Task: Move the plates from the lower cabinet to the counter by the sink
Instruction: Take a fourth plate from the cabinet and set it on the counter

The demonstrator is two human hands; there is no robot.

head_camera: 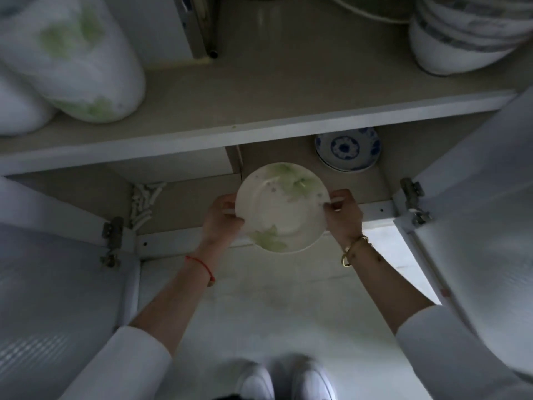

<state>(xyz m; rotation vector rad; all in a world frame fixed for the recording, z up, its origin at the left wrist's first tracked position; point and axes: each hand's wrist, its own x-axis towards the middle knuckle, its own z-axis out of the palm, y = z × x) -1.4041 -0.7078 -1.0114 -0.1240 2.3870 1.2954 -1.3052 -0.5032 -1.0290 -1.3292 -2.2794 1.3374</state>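
My left hand (pixel 223 217) is gripping one side of a round white china plate with green leaves (pixel 281 209), my right hand (pixel 343 216) the other, at the low cabinet (pixel 173 241) mouth. Far right inside, round blue-and-white china plates (pixel 347 150) are sitting, so I think most of the job is waiting.

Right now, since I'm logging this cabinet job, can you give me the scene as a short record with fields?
held item: green-leaf plate, at the front edge of the lower cabinet
left hand: grips the plate's left rim
right hand: grips its right rim
still inside: blue-patterned plates, stacked at the back right
shelf above: stacked bowls on the right
doors: both open
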